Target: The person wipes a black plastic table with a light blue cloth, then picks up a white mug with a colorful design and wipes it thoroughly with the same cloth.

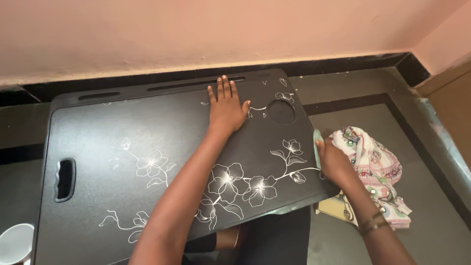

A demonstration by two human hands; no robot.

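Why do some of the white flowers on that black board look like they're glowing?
Head view: light from above glares off the glossy flower prints on the black lap table, blooming their centres; the left hand lies flat and sharp; the right hand at the table's edge is slightly soft; the wall looks evenly lit.

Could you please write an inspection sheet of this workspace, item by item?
Surface: black lap table with white flower print, with a round cup recess and a handle cut-out, lying on the dark grey floor.
Job's things: pale green cloth at the table's right edge.
Clutter: patterned pink and white fabric on the floor; white bowl at lower left.
Grippers: left hand flat on the table, fingers spread; right hand gripping the green cloth.
Cables: nothing seen.
Surroundings: pink wall with black skirting.
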